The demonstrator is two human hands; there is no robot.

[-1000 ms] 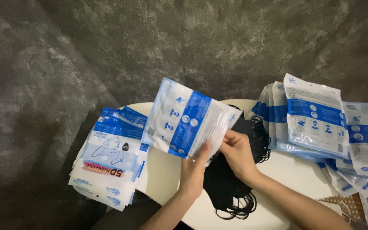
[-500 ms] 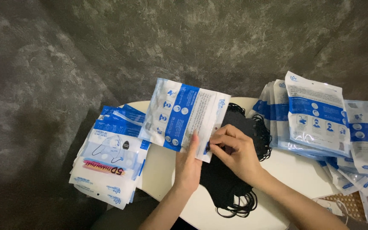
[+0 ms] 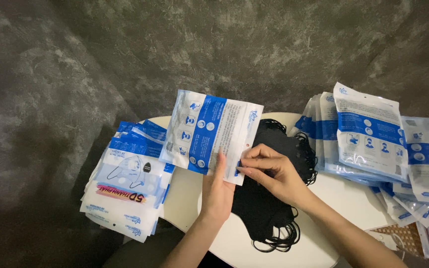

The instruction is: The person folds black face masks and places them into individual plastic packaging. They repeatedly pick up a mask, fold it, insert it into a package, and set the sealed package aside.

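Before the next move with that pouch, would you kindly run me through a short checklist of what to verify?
1. Blue-and-white pouch supported: ok, the left hand lies flat against it from below.
2. Right hand at the pouch's open end: ok, its fingertips pinch the edge.
3. Pouch mouth actually open: cannot tell, the edge is hidden by fingers.
4. Black masks within reach: ok, heaped on the white round table right under the hands.
5. Left stack of pouches: not ok, it overhangs the table edge.
6. Right pile of pouches: ok, fanned out but resting on the table.
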